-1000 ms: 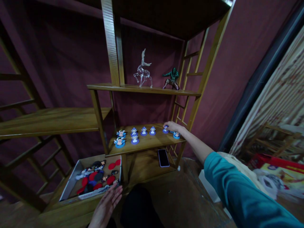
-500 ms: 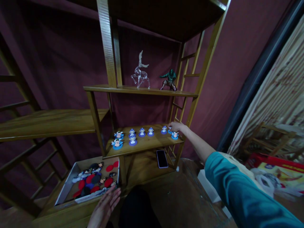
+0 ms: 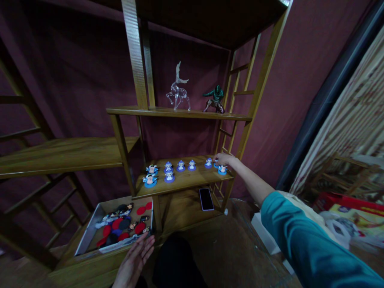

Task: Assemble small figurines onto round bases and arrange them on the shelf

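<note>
My right hand (image 3: 225,159) reaches to the right end of the lower shelf (image 3: 186,182), its fingers closed around a small figurine on a blue base (image 3: 215,164), mostly hidden by them. Just in front stands another blue-based figurine (image 3: 222,170); to the left is a purple-based one (image 3: 209,162). Several more purple figurines (image 3: 180,166) line the shelf's middle, and two blue-based ones (image 3: 150,181) are at its left end. My left hand (image 3: 136,256), palm up with fingers stretched out, is beside the front edge of a cardboard box (image 3: 90,234) holding figurines and red, black and purple discs.
A clear deer ornament (image 3: 179,94) and a green-hooded figure (image 3: 216,98) stand on the upper shelf (image 3: 180,113). Beneath the figurines, a phone (image 3: 206,199) lies on the bottom board. A white box (image 3: 265,234) and plastic bags (image 3: 337,228) are on the floor at right.
The view has shifted slightly. My right hand stays at the same spot on the shelf, now covering more of the figurine. My left hand has hardly moved.
</note>
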The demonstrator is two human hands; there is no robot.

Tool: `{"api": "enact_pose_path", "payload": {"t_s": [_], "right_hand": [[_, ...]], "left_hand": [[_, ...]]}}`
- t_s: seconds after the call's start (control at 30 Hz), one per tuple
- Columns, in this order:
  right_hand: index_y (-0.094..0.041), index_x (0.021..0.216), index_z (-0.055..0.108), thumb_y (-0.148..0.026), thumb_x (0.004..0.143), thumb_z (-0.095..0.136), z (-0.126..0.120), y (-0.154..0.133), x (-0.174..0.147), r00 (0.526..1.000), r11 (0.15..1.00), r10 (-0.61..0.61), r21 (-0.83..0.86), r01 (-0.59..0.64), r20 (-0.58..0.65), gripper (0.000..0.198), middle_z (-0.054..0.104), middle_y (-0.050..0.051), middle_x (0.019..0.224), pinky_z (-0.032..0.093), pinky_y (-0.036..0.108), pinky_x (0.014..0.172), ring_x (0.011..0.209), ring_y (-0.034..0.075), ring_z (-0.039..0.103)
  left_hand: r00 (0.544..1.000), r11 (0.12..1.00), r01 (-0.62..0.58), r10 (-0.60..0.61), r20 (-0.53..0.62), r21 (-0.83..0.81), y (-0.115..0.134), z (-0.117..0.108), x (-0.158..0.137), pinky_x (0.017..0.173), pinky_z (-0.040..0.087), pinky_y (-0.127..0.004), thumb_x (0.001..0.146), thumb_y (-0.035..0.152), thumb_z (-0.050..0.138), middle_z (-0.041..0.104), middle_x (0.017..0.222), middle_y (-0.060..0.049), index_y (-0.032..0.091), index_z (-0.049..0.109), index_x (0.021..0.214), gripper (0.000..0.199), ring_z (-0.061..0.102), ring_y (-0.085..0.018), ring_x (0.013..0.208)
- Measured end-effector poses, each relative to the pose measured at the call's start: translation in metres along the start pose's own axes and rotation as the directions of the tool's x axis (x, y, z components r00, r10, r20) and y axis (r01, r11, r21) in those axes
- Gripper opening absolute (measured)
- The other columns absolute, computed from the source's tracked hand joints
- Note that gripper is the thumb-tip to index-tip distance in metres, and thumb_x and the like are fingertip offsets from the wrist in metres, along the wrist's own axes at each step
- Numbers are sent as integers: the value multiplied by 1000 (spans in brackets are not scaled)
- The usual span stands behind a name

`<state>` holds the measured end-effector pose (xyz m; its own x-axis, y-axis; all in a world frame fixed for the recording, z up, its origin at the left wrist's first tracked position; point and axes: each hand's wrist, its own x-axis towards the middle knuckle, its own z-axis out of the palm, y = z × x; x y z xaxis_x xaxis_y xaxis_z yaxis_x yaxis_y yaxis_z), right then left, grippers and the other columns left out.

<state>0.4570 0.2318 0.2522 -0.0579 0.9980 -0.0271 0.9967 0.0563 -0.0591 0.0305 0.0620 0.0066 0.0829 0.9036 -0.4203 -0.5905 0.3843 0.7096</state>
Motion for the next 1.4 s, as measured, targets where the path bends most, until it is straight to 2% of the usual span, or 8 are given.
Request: {"api": "enact_pose_path", "payload": {"t_s": [0.1,0.23,0.57,0.7,0.83,0.93,1.13,1.4], "right_hand": [[-23,109,62,-24,69,65,-4,-7,2,998,998,-56,21,57,-35,39,65,3,108,45,18,74,93,16,61],[-23,110,61,-23,72,64,-2,-19,8,991,991,-118,59,122,-58,38,65,3,109,43,18,80,97,16,60],[-20,102,65,-20,71,63,6,-24,15,996,995,-83,45,85,-41,31,67,6,105,44,21,78,95,18,61],[-20,108,63,-22,71,64,5,-23,15,995,994,-87,60,89,-43,37,66,6,107,44,21,78,95,19,61],[-22,118,56,-24,72,66,5,-42,19,969,951,-202,207,230,-145,47,63,4,114,44,21,83,100,16,60],[-22,118,56,-25,72,66,8,-65,26,944,904,-294,276,326,-151,47,65,2,110,44,21,83,98,15,60],[-21,110,62,-21,72,64,22,-94,33,932,920,-343,160,358,-117,38,67,3,105,44,20,80,93,16,61],[-20,105,64,-17,72,62,26,-96,38,939,938,-317,100,331,-133,32,66,5,107,43,21,81,96,18,61]], "left_hand": [[1000,1000,-3,3,0,-8,0,1,0,96,43,-36,68,17,67,62,117,-13,17,48,128,63,53,-27,114],[1000,1000,-9,9,-5,-9,-1,0,1,95,44,-38,68,17,66,63,115,-14,17,48,128,63,53,-28,114],[999,999,-26,26,27,-24,-1,-7,3,98,41,-40,68,20,67,61,117,-16,15,49,126,61,52,-29,115],[999,999,-29,29,20,-21,-3,-8,6,97,41,-41,70,20,66,62,116,-15,16,49,126,58,53,-29,113],[999,999,-30,30,27,-13,-4,-8,7,97,42,-41,71,21,66,62,116,-15,16,50,125,57,54,-28,113],[998,999,-39,39,48,2,-4,-8,5,97,41,-40,70,21,66,62,116,-15,16,52,124,55,53,-27,114],[998,999,-53,53,44,0,-2,-7,-1,98,41,-38,71,21,66,60,119,-15,15,53,121,52,53,-27,114],[997,998,-64,64,52,-6,-3,-11,2,98,40,-40,72,21,65,60,118,-15,17,52,122,52,53,-27,114]]}}
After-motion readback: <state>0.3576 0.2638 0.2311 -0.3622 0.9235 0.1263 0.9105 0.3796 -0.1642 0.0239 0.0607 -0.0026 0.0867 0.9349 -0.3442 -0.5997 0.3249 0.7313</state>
